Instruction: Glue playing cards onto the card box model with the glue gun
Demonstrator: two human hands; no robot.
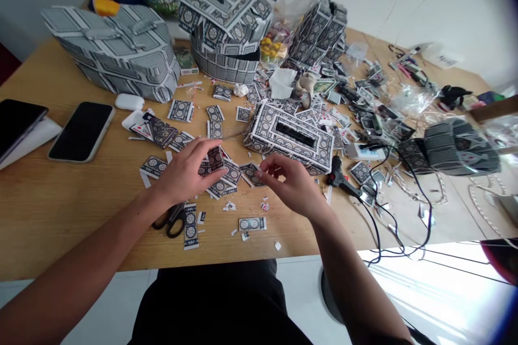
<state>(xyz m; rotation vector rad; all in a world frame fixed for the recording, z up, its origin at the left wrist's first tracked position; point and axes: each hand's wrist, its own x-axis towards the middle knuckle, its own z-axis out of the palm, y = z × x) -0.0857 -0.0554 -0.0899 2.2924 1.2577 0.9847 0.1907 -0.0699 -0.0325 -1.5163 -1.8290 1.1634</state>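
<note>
Between the thumb and fingers of my left hand [188, 172] is a small folded card piece [216, 158] with a dark patterned face. My right hand [293, 183] pinches the edge of another patterned card [251, 174], just right of a loose pile of card pieces [230, 172]. Behind my hands lies a box covered in patterned cards [289, 137], with a dark slot in its top. Black scissors [174, 222] rest below my left wrist, partly hidden, beside a card strip [191, 226]. One more strip [252, 223] lies near the table's front.
A glue gun [342, 179] with black cables lies right of my right hand. Phones [82, 132] and a white earbud case [129, 102] are at the left. Card-woven baskets [117, 54] and a lidded card box [229, 5] stand behind. Card scraps [368, 113] cover the right side.
</note>
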